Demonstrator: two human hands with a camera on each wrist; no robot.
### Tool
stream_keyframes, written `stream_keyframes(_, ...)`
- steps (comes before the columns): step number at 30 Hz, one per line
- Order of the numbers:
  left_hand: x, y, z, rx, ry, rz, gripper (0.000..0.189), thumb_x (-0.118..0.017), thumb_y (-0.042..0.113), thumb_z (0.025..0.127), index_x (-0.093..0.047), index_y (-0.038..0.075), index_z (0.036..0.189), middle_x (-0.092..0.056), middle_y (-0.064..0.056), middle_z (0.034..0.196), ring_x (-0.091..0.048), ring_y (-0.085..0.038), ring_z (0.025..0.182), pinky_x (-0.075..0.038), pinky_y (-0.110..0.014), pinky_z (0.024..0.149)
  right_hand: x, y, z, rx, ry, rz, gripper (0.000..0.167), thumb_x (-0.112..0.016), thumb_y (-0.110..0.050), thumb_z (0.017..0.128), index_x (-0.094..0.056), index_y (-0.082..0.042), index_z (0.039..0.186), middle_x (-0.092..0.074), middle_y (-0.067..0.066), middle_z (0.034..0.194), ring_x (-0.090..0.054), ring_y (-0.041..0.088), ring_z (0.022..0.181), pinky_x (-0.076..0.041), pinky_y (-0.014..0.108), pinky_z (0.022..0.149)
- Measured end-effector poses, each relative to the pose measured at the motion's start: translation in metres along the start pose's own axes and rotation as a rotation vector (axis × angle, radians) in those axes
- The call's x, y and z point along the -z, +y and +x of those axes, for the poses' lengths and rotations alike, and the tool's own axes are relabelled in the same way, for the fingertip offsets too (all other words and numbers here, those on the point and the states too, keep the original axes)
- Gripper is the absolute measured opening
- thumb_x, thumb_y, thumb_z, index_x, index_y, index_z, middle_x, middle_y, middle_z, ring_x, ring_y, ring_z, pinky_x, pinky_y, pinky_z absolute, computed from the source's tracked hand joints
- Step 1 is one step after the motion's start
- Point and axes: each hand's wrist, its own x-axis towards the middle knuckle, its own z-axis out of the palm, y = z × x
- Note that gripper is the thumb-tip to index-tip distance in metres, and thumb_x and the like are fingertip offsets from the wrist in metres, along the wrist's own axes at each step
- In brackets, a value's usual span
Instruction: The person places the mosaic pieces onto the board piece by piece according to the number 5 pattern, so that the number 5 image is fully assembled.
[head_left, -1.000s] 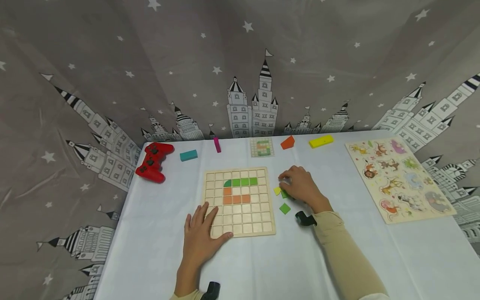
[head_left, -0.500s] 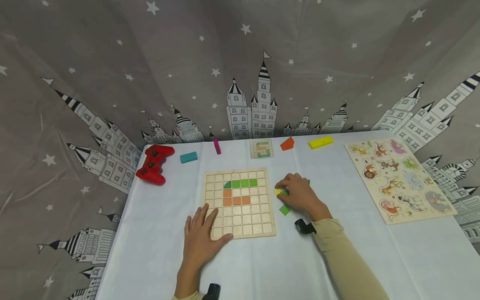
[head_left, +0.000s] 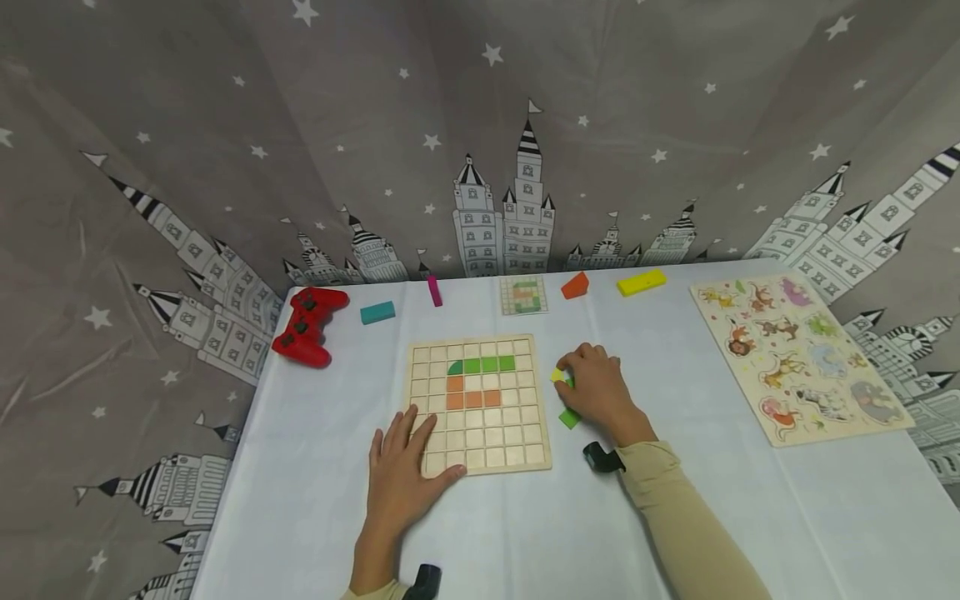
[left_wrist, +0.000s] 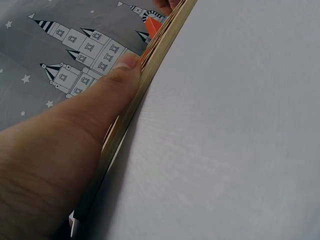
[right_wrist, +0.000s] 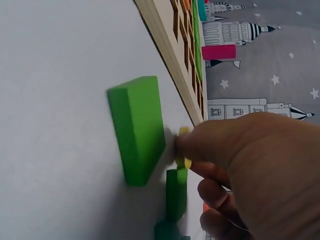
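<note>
My left hand (head_left: pixel 401 458) lies spread at the near left corner of the wooden grid board (head_left: pixel 483 437), its thumb (left_wrist: pixel 129 62) along the near edge. Green and orange tiles fill several cells of the board. To the board's right, my right hand (head_left: pixel 596 383) pinches a small yellow tile (head_left: pixel 557 375) between thumb and fingers; the thumb covers part of it in the right wrist view. One green square tile (right_wrist: pixel 137 130) lies apart on the cloth, nearer to me. Against the yellow tile stands another green tile (right_wrist: pixel 176 195), with a dark green piece (right_wrist: pixel 166 230) beyond it.
Along the back edge lie a red game controller (head_left: pixel 307 325), a teal block (head_left: pixel 377 312), a magenta block (head_left: pixel 435 291), a small pattern card (head_left: pixel 523 296), an orange block (head_left: pixel 575 286) and a yellow block (head_left: pixel 641 282). An animal puzzle board (head_left: pixel 798 358) lies at the right.
My right hand has come down from just above the small tiles, its thumb and fingers now at the yellow tile, which has shifted slightly away from me. The left hand stays put.
</note>
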Motion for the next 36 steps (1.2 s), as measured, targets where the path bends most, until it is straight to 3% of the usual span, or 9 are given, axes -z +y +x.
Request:
stream_keyframes(3,0.000,-0.001,-0.001,-0.001,-0.007,0.001,0.100,-0.074,0.075,0.073,-0.048,0.023,0.153,-0.029,-0.009,0.169,-0.019,-0.035,0.157,-0.007,-0.062,0.127,0.001,-0.001,-0.001,-0.011,0.000,-0.005,0.032,-0.073,-0.030,0.093,-0.072,-0.012,0.120,-0.064,0.011,0.119,-0.054,0.031,0.108,-0.045,0.050,0.090)
stream_keyframes(11,0.000,-0.002,0.000,-0.001,-0.006,0.019,0.100,-0.072,0.076,0.073,-0.048,0.022,0.153,-0.029,-0.010,0.168,-0.020,-0.035,0.157,-0.008,-0.063,0.126,0.001,-0.008,-0.004,-0.002,0.031,0.019,0.031,-0.074,-0.031,0.094,-0.073,-0.009,0.117,-0.065,0.011,0.115,-0.054,0.030,0.104,-0.045,0.046,0.086)
stream_keyframes(19,0.000,0.000,-0.001,0.004,-0.003,0.018,0.099,-0.073,0.075,0.073,-0.048,0.022,0.153,-0.028,-0.009,0.169,-0.020,-0.035,0.157,-0.008,-0.063,0.126,-0.007,-0.044,-0.013,0.183,0.041,0.079,0.028,-0.074,-0.031,0.094,-0.073,-0.010,0.113,-0.063,0.006,0.106,-0.053,0.025,0.098,-0.045,0.041,0.082)
stream_keyframes(24,-0.002,0.002,-0.002,-0.013,0.015,0.004,0.097,-0.075,0.073,0.073,-0.050,0.022,0.152,-0.031,-0.010,0.167,-0.022,-0.036,0.156,-0.010,-0.063,0.126,-0.012,-0.063,-0.016,0.268,0.034,0.057,0.024,-0.073,-0.029,0.095,-0.074,-0.011,0.111,-0.063,0.004,0.104,-0.053,0.024,0.096,-0.042,0.039,0.079)
stream_keyframes(29,-0.003,0.001,-0.002,-0.026,0.037,0.009,0.097,-0.075,0.073,0.073,-0.051,0.022,0.151,-0.033,-0.010,0.166,-0.024,-0.036,0.155,-0.011,-0.063,0.125,-0.017,-0.070,-0.015,0.250,0.062,0.002,0.020,-0.075,-0.028,0.094,-0.075,-0.013,0.107,-0.064,0.003,0.102,-0.053,0.022,0.094,-0.041,0.037,0.077)
stream_keyframes(36,0.000,0.000,0.000,-0.006,0.002,0.007,0.099,-0.073,0.076,0.073,-0.048,0.023,0.153,-0.029,-0.009,0.169,-0.020,-0.035,0.157,-0.009,-0.063,0.126,-0.022,-0.075,-0.012,0.228,0.072,-0.008,0.017,-0.075,-0.026,0.092,-0.077,-0.012,0.103,-0.066,0.002,0.099,-0.056,0.022,0.094,-0.043,0.037,0.077)
